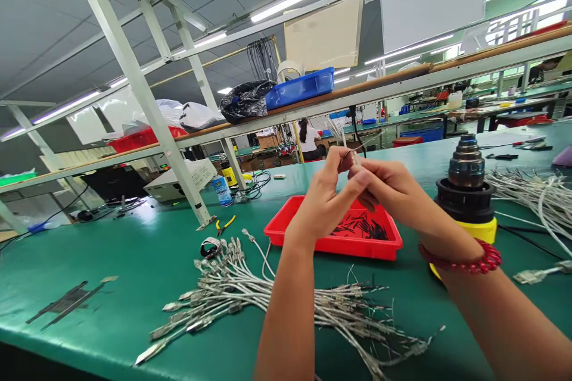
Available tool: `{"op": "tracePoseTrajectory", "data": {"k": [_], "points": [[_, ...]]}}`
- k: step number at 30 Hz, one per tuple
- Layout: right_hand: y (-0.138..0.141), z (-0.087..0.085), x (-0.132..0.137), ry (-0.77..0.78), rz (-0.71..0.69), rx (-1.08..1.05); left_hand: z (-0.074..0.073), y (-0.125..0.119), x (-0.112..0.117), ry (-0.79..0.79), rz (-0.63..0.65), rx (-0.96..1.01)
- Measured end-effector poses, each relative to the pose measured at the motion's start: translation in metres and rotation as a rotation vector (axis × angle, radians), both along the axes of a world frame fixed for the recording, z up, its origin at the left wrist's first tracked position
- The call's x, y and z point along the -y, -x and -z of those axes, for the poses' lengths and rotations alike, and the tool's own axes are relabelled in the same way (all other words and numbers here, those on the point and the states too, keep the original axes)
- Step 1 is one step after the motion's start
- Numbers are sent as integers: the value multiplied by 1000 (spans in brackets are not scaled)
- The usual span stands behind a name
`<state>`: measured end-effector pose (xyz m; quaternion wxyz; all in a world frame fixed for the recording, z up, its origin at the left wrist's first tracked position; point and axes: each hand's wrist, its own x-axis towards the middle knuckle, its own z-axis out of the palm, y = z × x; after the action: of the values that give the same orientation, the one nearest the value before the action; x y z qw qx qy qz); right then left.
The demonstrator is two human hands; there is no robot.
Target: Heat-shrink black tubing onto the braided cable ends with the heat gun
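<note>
Above a red tray (pixel 357 247), my left hand (pixel 319 202) and my right hand (pixel 393 187) meet, fingertips pinched together. Between them is a small pale cable end (pixel 356 159) with thin wires poking out, mostly covered by the fingers. Small black tube pieces (pixel 373 228) lie in the tray. Below my hands spreads a bundle of white USB cables (pixel 241 286), plugs to the left and stripped wire ends to the right. A red bead bracelet (pixel 482 259) circles my right wrist.
A yellow and black hot-air gun (pixel 467 190) stands nozzle-up by my right forearm. More white cables (pixel 531 196) lie at the right. Yellow-handled pliers (pixel 224 225), a blue can (pixel 221 190) and a shelf post (pixel 156 107) stand to the left. A person (pixel 309 140) sits beyond the table.
</note>
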<state>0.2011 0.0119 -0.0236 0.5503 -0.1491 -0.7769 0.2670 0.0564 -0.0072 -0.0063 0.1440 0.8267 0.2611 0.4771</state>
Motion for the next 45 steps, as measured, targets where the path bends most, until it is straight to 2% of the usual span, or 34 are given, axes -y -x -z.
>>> {"op": "tracePoseTrajectory", "data": {"k": [3,6,9,12,14,15,17,19,20,21,23,24,25,28,30,32,38,40,45], "points": [[2,1,-4,-152,240,-29,2,-13,4,-22,-191,-9],[8,2,-7,-238,287,-37,1,-22,7,-36,-252,52],[12,3,-6,-170,166,-44,0,-20,9,49,-147,133],[10,1,-1,-33,-107,-38,-2,-13,7,185,17,157],[5,-3,3,40,-216,21,-2,-8,0,128,76,202],[3,-5,5,57,-201,30,-2,-6,-5,45,65,282],[-3,-8,4,38,-5,-93,-2,-2,-15,-142,-25,574],[-7,-7,-4,28,317,-261,-3,3,-23,-241,-132,890],[-7,-3,-12,41,477,-255,-4,7,-25,-242,-150,970],[-6,2,-22,76,625,-131,-5,10,-27,-233,-154,988],[-2,22,-44,163,860,379,-7,16,-27,-265,-189,947],[1,35,-56,200,946,658,-7,18,-27,-313,-233,913],[4,49,-66,234,982,807,-7,19,-27,-374,-294,881],[10,92,-92,350,925,1037,-5,17,-29,-484,-451,778],[10,113,-102,443,818,1177,-1,14,-34,-439,-465,717],[8,124,-108,520,706,1288,3,12,-40,-353,-423,661],[4,126,-113,609,411,1394,11,7,-50,-211,-324,491],[5,124,-114,589,401,1371,12,6,-49,-165,-282,414],[9,109,-110,457,497,1185,14,3,-44,-31,-144,249]]}}
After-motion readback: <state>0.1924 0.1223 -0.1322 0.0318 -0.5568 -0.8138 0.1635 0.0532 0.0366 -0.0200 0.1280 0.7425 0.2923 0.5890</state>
